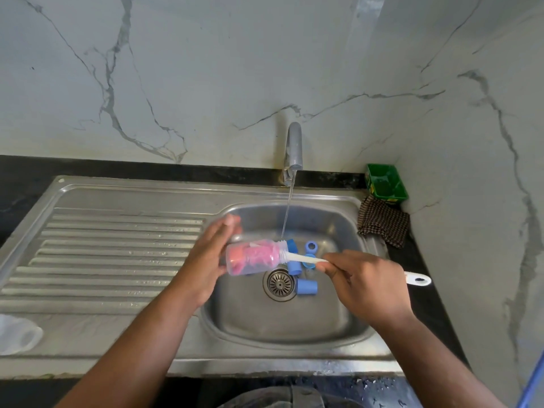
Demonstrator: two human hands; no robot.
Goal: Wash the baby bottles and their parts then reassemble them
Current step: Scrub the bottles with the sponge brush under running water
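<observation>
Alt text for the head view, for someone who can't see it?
Over a steel sink, the left hand holds a clear baby bottle on its side while the right hand grips a bottle brush, its pink head inside it. The tap runs; blue bottle parts lie near the drain.

no legible text; yellow label on green tub [386,182] too small to read.
</observation>
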